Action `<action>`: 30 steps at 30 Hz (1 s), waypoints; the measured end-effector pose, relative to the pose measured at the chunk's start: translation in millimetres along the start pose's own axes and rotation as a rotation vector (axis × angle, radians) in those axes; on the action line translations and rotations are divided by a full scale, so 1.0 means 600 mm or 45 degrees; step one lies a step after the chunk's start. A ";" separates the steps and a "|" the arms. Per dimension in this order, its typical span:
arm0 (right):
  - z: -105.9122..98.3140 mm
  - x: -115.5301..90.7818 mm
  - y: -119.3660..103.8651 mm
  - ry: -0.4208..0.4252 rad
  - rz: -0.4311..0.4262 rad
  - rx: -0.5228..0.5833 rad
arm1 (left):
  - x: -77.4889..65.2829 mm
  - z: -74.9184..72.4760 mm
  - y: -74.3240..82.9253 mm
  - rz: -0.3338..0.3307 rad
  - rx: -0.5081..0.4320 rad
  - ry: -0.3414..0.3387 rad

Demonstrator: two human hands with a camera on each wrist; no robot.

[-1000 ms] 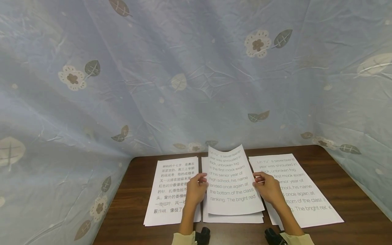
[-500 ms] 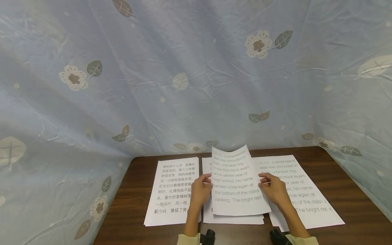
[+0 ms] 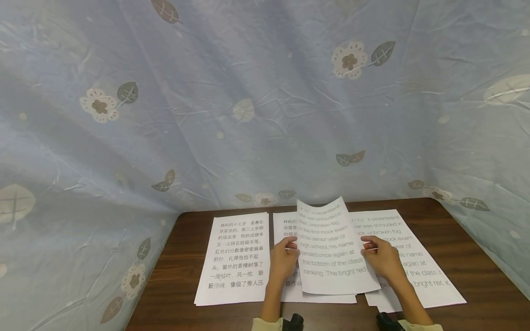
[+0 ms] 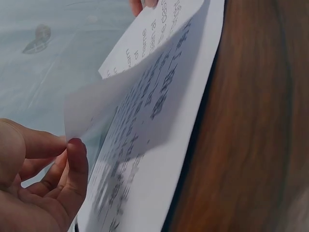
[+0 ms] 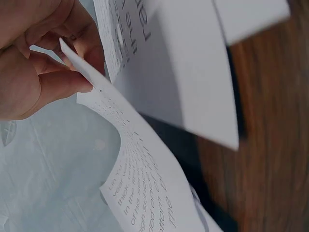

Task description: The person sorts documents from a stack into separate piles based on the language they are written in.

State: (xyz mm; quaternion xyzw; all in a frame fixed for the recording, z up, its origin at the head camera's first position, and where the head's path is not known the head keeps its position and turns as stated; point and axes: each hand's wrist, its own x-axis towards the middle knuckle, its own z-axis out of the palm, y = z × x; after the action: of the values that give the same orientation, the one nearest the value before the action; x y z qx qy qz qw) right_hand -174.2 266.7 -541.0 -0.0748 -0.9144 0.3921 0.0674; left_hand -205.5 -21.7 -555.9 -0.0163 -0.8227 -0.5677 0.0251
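A sheet of paper [image 3: 327, 248] printed with English text is held up between both hands, bowed along its length. My left hand [image 3: 284, 258] pinches its left edge between thumb and fingers, as the left wrist view shows. Opposite it, my right hand [image 3: 382, 257] pinches the right edge; in the right wrist view the sheet [image 5: 140, 150] curves away from thumb and fingertips. Beneath it lies the middle stack of paper [image 3: 285, 217] with Chinese text, partly covered. The raised sheet also overlaps the right stack of paper [image 3: 430, 276], which bears English text.
A third stack of paper [image 3: 236, 257] with Chinese text lies at the left of the brown wooden table [image 3: 165, 276]. A pale blue curtain [image 3: 265, 115] with flowers and leaves hangs behind the table and along its sides.
Both hands have carried the English sheet to the right, from over the middle stack to partly over the right stack. More of the middle stack's Chinese text shows at its left.
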 end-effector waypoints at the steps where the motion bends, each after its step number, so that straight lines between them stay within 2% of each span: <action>1: -0.003 -0.001 0.001 -0.001 0.002 -0.002 | -0.001 0.004 0.001 0.001 0.012 0.004; 17: -0.038 0.001 0.039 0.038 0.005 -0.076 | -0.011 0.059 0.015 0.025 -0.054 0.021; 30: -0.049 -0.003 0.059 0.083 -0.009 -0.109 | -0.016 0.083 0.021 0.030 -0.100 0.018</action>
State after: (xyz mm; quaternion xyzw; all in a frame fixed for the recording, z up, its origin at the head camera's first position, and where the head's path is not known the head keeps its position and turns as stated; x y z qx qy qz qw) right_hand -164.0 311.3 -547.0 -0.0870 -0.9279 0.3497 0.0952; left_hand -196.3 29.3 -562.4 -0.0230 -0.7992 -0.5995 0.0371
